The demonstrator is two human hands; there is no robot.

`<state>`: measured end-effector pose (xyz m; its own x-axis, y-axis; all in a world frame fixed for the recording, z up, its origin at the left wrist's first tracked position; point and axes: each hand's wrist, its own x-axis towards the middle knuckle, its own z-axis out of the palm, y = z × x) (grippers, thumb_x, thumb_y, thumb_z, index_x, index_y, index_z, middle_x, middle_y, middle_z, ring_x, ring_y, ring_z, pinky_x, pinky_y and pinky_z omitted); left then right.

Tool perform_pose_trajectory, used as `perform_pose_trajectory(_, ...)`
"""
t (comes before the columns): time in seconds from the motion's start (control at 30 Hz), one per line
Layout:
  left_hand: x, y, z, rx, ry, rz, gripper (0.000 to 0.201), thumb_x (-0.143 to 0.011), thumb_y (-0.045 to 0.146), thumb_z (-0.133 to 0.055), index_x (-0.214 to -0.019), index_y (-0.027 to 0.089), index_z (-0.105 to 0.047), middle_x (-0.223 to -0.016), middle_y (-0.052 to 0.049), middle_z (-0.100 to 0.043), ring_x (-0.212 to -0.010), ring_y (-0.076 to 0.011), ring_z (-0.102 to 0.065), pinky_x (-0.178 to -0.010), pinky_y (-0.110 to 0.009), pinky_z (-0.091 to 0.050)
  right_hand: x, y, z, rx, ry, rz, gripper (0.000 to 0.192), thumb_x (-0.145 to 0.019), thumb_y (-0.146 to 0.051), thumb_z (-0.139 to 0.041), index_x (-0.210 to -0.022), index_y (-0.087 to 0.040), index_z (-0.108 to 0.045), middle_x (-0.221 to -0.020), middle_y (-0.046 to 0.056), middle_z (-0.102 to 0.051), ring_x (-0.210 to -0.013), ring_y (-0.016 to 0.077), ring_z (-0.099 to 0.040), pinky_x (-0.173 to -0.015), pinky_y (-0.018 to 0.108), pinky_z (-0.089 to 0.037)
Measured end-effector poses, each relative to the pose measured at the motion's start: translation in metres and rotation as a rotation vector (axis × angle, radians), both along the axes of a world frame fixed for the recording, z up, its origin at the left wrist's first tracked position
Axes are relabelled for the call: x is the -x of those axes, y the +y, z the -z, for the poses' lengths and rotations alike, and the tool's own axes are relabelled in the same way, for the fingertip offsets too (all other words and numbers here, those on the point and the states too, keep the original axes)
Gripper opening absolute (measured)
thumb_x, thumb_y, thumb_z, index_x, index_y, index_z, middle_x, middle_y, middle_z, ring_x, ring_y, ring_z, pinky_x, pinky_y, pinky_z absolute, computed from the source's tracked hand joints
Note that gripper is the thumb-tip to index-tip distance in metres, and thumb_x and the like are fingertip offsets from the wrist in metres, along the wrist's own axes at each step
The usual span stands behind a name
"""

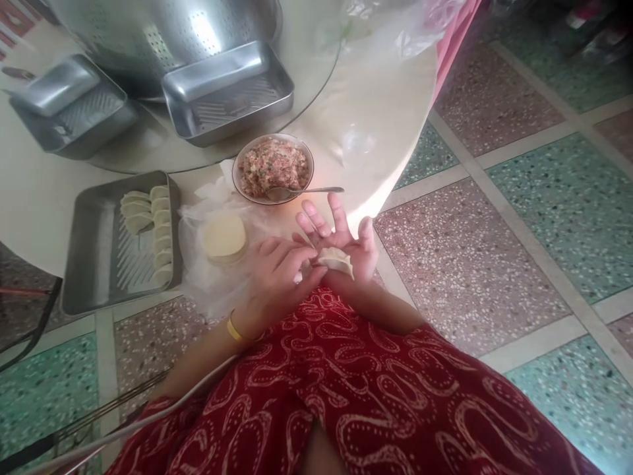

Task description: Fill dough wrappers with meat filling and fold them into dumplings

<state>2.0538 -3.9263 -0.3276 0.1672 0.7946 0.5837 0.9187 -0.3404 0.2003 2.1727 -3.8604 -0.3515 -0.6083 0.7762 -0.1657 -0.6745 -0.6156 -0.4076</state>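
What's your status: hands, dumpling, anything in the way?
Left hand pinching dumpling. Right hand cradling it, fingers spread. Filling bowl and spoon just ahead, apart.

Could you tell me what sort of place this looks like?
Probably a home kitchen or dining corner: a round table on terrazzo tiles, a metal tray of folded white dumplings, a bowl of minced filling.
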Motion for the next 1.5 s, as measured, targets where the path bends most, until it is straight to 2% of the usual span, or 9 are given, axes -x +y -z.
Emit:
perform_pose_trajectory(0.17, 0.002, -0.002, 0.004, 0.059, -0.055, 0.009, 0.008, -0.087, 0.02, -0.064, -0.081, 0.019, -0.06, -0.079, -0.001, -0.07, -0.073, -0.0164, -0.056, -0.072, -0.034, -0.041, 0.0, 0.0, -0.002, -0.005, 0.015, 0.013, 0.065, -0.09, -0.073, -0.025, -0.141, -0.038, -0.045, -0.134, 0.004, -0.063, -0.124, 0.0223, -0.058, -0.109, 0.053, -0.041)
perform_pose_trajectory(0.43, 0.002, -0.003, 0.003, 0.045, -0.091, -0.007, 0.008, -0.086, 0.025, -0.067, -0.086, 0.018, -0.063, -0.079, -0.002, -0.071, -0.072, -0.0165, -0.059, -0.07, -0.033, -0.044, 0.003, -0.001, 0.0, 0.003, -0.001, 0.003, 0.067, -0.088, -0.074, -0.026, -0.139, -0.038, -0.048, -0.136, 0.005, -0.061, -0.123, 0.0222, -0.059, -0.105, 0.05, -0.044)
perform_pose_trajectory(0.63, 0.0, -0.002, 0.007, 0.059, -0.095, 0.004, 0.01, -0.089, 0.021, -0.063, -0.079, 0.019, -0.061, -0.076, -0.001, -0.069, -0.07, -0.0156, -0.055, -0.068, -0.032, -0.043, 0.003, -0.001, 0.0, 0.017, -0.015, -0.008, 0.066, -0.088, -0.074, -0.029, -0.14, -0.038, -0.046, -0.138, 0.004, -0.06, -0.125, 0.0219, -0.057, -0.113, 0.054, -0.037)
perform_pose_trajectory(0.73, 0.001, -0.003, 0.007, 0.049, -0.107, 0.007, 0.008, -0.089, 0.024, -0.064, -0.083, 0.018, -0.063, -0.077, -0.002, -0.07, -0.071, -0.0156, -0.056, -0.068, -0.032, -0.044, 0.002, 0.0, 0.001, 0.017, 0.006, -0.013, 0.064, -0.088, -0.074, -0.028, -0.138, -0.038, -0.048, -0.136, 0.003, -0.062, -0.124, 0.0214, -0.058, -0.114, 0.055, -0.035)
perform_pose_trajectory(0.9, 0.004, -0.002, 0.007, 0.053, -0.092, 0.015, 0.011, -0.089, 0.028, -0.066, -0.089, 0.017, -0.065, -0.079, -0.003, -0.071, -0.071, -0.0161, -0.058, -0.068, -0.032, -0.045, 0.001, 0.0, 0.002, 0.002, 0.027, -0.028, 0.06, -0.089, -0.073, -0.027, -0.132, -0.039, -0.053, -0.129, 0.002, -0.066, -0.122, 0.0198, -0.06, -0.113, 0.053, -0.037)
perform_pose_trajectory(1.0, 0.005, -0.003, 0.007, 0.07, -0.105, 0.021, 0.008, -0.09, 0.023, -0.064, -0.083, 0.018, -0.064, -0.077, -0.002, -0.071, -0.07, -0.0155, -0.056, -0.068, -0.031, -0.044, 0.002, 0.0, 0.001, 0.001, -0.003, -0.029, 0.062, -0.088, -0.074, -0.028, -0.134, -0.039, -0.051, -0.132, 0.002, -0.064, -0.124, 0.0203, -0.058, -0.112, 0.053, -0.037)
perform_pose_trajectory(1.17, 0.007, -0.007, 0.01, 0.069, -0.091, 0.0, 0.012, -0.091, 0.03, -0.065, -0.092, 0.018, -0.066, -0.082, -0.002, -0.073, -0.072, -0.0154, -0.058, -0.07, -0.032, -0.045, 0.003, 0.002, -0.001, 0.003, -0.025, -0.012, 0.068, -0.088, -0.074, -0.025, -0.14, -0.038, -0.047, -0.141, 0.004, -0.059, -0.125, 0.0216, -0.057, -0.108, 0.053, -0.042)
perform_pose_trajectory(1.4, 0.011, -0.011, 0.011, 0.107, -0.083, -0.003, 0.011, -0.092, 0.023, -0.063, -0.081, 0.019, -0.062, -0.078, 0.0, -0.071, -0.07, -0.0149, -0.055, -0.068, -0.032, -0.043, 0.005, 0.001, -0.001, 0.002, -0.015, -0.019, 0.063, -0.089, -0.071, -0.024, -0.137, -0.04, -0.05, -0.142, 0.002, -0.059, -0.123, 0.0205, -0.059, -0.103, 0.049, -0.049)
perform_pose_trajectory(1.5, 0.012, -0.01, 0.009, 0.096, -0.078, -0.017, 0.016, -0.09, 0.033, -0.066, -0.091, 0.018, -0.063, -0.08, -0.002, -0.072, -0.072, -0.0161, -0.059, -0.07, -0.033, -0.046, 0.006, 0.002, -0.001, 0.003, -0.015, -0.024, 0.062, -0.09, -0.071, -0.024, -0.136, -0.038, -0.051, -0.139, 0.002, -0.061, -0.121, 0.02, -0.06, -0.102, 0.048, -0.05)
